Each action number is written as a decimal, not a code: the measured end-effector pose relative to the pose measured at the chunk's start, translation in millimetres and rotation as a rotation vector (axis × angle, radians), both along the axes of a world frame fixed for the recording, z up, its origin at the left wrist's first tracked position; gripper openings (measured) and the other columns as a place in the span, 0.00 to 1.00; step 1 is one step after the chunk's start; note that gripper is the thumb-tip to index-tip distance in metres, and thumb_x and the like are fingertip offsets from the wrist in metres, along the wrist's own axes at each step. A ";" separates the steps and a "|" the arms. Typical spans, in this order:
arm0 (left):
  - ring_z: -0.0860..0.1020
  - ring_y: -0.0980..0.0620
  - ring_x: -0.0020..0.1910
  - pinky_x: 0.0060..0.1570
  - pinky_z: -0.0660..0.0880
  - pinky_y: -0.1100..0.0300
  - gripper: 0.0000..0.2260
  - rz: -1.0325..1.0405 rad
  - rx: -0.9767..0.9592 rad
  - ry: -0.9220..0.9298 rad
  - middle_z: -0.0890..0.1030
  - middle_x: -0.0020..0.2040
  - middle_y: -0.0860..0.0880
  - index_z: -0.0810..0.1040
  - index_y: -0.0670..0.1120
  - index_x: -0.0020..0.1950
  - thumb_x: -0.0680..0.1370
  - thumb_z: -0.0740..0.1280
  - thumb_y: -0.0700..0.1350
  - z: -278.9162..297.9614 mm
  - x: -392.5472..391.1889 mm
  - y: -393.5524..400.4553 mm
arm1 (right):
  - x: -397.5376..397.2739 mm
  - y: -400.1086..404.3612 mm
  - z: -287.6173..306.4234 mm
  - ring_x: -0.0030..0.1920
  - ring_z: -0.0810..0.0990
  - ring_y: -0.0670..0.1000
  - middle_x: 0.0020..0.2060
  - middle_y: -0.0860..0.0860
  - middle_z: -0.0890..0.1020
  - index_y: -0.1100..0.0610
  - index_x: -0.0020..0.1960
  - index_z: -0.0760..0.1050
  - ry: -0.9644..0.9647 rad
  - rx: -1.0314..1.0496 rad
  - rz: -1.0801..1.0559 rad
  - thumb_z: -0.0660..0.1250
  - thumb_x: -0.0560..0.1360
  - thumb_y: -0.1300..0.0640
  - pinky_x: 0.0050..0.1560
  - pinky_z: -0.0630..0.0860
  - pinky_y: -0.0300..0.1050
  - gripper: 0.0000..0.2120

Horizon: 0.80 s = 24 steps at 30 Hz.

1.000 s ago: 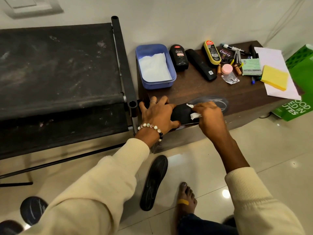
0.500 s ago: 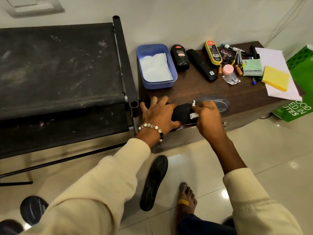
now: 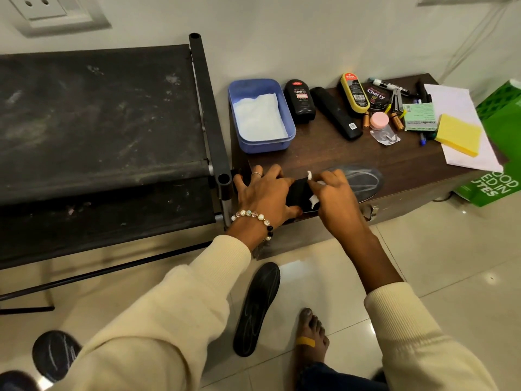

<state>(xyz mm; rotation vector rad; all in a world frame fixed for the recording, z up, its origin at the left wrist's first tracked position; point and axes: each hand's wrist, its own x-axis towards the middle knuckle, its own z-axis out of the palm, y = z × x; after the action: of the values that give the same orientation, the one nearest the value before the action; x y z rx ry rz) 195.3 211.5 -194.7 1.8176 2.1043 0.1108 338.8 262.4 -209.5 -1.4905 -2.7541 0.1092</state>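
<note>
We are counting two hands, one insole on the bench, a second insole on the floor, and one wad of tissue in use.

Furthest left, a black fabric cot (image 3: pixel 98 114) is standing against the wall. Just beside it the brown bench (image 3: pixel 324 153) is carrying one blue tub (image 3: pixel 262 143) with a white sheet lying inside.

At the bench's front edge our left hand (image 3: pixel 265 196), wearing one bead bracelet (image 3: pixel 253 215) and one ring (image 3: pixel 256 174), is pressing down on the left end of the black insole (image 3: pixel 361 182), its fingers lying spread and fairly straight over it.

The insole is lying flat along that front edge. It is dark and matte in the middle, while its right end is looking greyer, with pale looping lines. Its left end is hiding under the left hand, its middle is showing between the two hands, and its right end is reaching out past the right hand.

Our right hand (image 3: pixel 335 198) is resting on the insole's middle, its fingers curling round a white tissue wad (image 3: pixel 313 199) and pinching it against the insole.

Below on the tiles, the second insole (image 3: pixel 256 309) is lying well apart from both hands.

Further right on the bench, two Cherry polishes are lying, one bottle (image 3: pixel 299 100) and one tin (image 3: pixel 376 95). Between them lies one Kiwi sponge (image 3: pixel 354 93), then one yellow pad (image 3: pixel 458 134).
</note>
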 end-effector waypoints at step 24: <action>0.61 0.45 0.69 0.66 0.58 0.38 0.28 -0.006 -0.022 -0.008 0.67 0.67 0.53 0.69 0.59 0.70 0.72 0.69 0.63 1.1 -0.5 1.1 | 3.0 5.9 7.0 0.67 0.62 0.59 0.69 0.58 0.67 0.62 0.72 0.63 -0.108 0.020 -0.049 0.66 0.74 0.65 0.64 0.65 0.50 0.28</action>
<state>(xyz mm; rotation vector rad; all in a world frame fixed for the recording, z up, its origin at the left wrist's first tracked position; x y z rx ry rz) 194.8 212.5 -193.5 1.8078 2.0863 0.0929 341.8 268.3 -202.5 -1.6040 -2.7886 0.0014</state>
